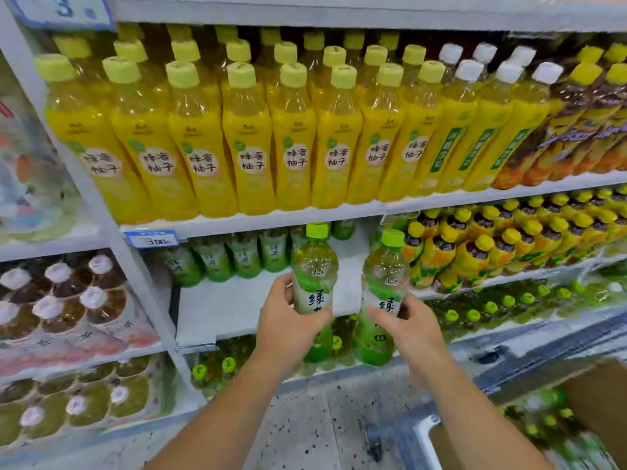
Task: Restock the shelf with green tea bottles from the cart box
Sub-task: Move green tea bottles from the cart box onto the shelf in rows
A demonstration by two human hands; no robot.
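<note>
**Two green teas going up at once**

The person has a bottle in each hand, both upright in front of the middle shelf (237, 310). The left hand (288, 322) wraps its fingers and thumb round the lower half of the left bottle (314, 276). The right hand (412, 327) grips the right bottle (383, 273) the same way, thumb across the label. The bottles are near each other but not touching. Both have light green caps and a label with a big black 绿; the character under it is hidden by the thumbs. There's a small red brand mark above it, too small to read.

At the back of that shelf stands a row of the same green tea (244, 256), with bare white board in front of it. A blue price tag (151, 239) on the rail above is too blurry to read.

One shelf up is packed with yellow bottles (251, 147) whose labels read 蜂蜜柚子, then a few white-capped ones (475, 130) to their right. A sign (64, 8) at top left shows a "3".

The cardboard box (593, 395) sits at bottom right with more green caps inside, all blurred.
</note>
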